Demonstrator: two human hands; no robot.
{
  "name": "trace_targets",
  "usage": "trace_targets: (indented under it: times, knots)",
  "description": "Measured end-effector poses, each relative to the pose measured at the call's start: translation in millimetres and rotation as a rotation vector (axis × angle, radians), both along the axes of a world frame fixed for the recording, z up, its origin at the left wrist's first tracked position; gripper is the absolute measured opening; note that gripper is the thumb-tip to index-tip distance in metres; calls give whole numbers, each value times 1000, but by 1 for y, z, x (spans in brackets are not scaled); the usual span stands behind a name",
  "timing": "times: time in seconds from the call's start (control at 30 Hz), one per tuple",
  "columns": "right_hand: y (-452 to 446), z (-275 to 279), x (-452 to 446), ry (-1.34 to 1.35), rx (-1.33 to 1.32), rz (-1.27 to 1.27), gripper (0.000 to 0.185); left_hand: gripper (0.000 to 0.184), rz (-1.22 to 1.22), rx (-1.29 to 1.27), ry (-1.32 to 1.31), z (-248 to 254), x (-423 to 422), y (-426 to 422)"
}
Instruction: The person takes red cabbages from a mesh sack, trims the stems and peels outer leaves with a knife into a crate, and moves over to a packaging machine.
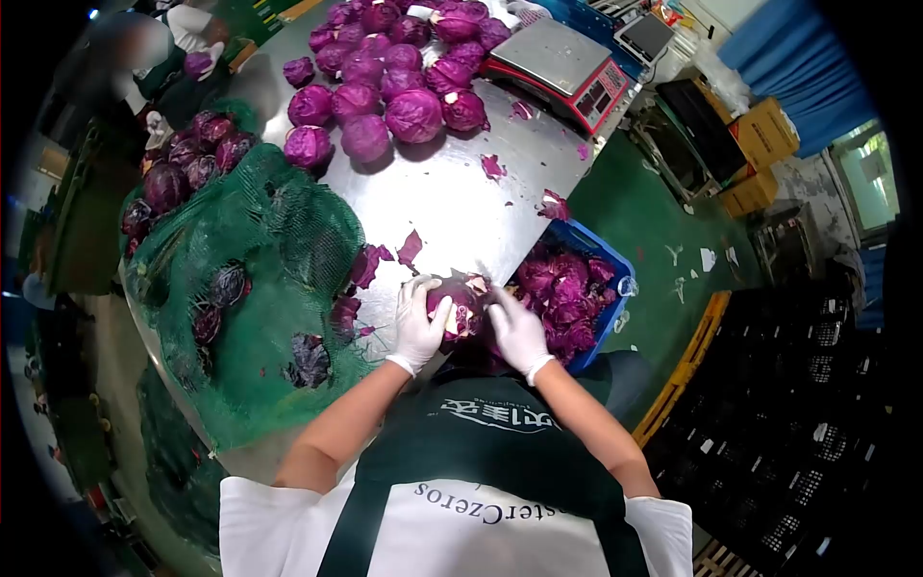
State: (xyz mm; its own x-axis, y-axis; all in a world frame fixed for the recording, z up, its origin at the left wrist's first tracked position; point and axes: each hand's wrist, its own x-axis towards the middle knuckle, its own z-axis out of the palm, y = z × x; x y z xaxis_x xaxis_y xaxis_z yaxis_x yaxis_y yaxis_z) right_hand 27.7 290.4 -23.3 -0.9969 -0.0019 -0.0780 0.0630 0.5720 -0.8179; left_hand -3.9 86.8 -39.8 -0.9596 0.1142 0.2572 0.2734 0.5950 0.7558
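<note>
A trimmed red cabbage [460, 306], its pale cut stem facing up, is held at the table's near edge. White-gloved, my left hand [420, 322] is closed round its left side. At the cabbage's right side is my right hand [516, 329], also gloved, with fingers bent in towards it; what they pinch is dark and too small to make out. Torn purple leaves [365, 266] lie on the metal table just left of the cabbage. To the right, below the table edge, a blue crate [615, 293] holds a heap of loose cabbage leaves [562, 288].
Many cleaned red cabbages [413, 115] are piled at the table's far side, beside a red scale [567, 72]. A green net bag [288, 216] with untrimmed cabbages [165, 186] covers the left. A co-worker [178, 58] holds a cabbage at far left. Black crates [769, 433] stand right.
</note>
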Motion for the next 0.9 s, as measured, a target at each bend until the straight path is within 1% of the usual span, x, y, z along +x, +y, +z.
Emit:
trace_targets:
  times: [0.03, 0.13, 0.23, 0.27, 0.3, 0.37, 0.47, 0.57, 0.6, 0.63, 0.7, 0.77, 0.8, 0.83, 0.87, 0.9]
  knots:
    - [-15, 12, 1, 3, 26, 47, 50, 36, -13, 24, -44, -5, -2, 4]
    - [-35, 26, 2, -142, 103, -37, 49, 32, 10, 54, -53, -7, -6, 17]
    - [-30, 18, -4, -226, 231, -49, 55, 30, -16, 68, 6, -2, -2, 32]
    - [-27, 12, -4, -240, 237, -68, 53, 30, -45, 8, 35, -7, -1, 33]
    - [-27, 4, -4, -142, 199, -143, 48, 31, -39, 2, 37, -6, -1, 37]
    - [-21, -7, -4, -182, 152, -180, 44, 31, -28, -12, 44, -1, 1, 44]
    - [-19, -9, -5, -172, 157, -216, 40, 30, -22, 1, 51, -4, -1, 45]
    - [-14, -7, -12, -192, 194, -154, 40, 28, -15, 28, 28, -1, -1, 43]
    - [-11, -10, -15, -159, 202, -128, 38, 28, -12, 35, 9, 1, 0, 44]
    - [-5, -18, -20, -136, 230, -167, 36, 27, -9, 44, -9, 3, 1, 44]
    - [40, -49, -26, -284, 412, -54, 33, 26, -106, 81, 65, 1, 13, 31]
    - [86, -99, -7, -260, 485, -162, 27, 29, -44, 90, 104, -7, 24, 15]
    - [93, -96, -7, -379, 370, -294, 30, 34, -1, 86, 64, -15, 28, 6]
    - [94, -84, -3, -506, 253, -428, 34, 38, 20, 81, 12, -11, 30, -1]
    - [86, -71, 1, -419, 217, -405, 40, 40, 66, 61, -2, -6, 31, -2]
    - [66, -43, 1, -316, 191, -399, 43, 42, 110, 40, -16, 3, 32, -2]
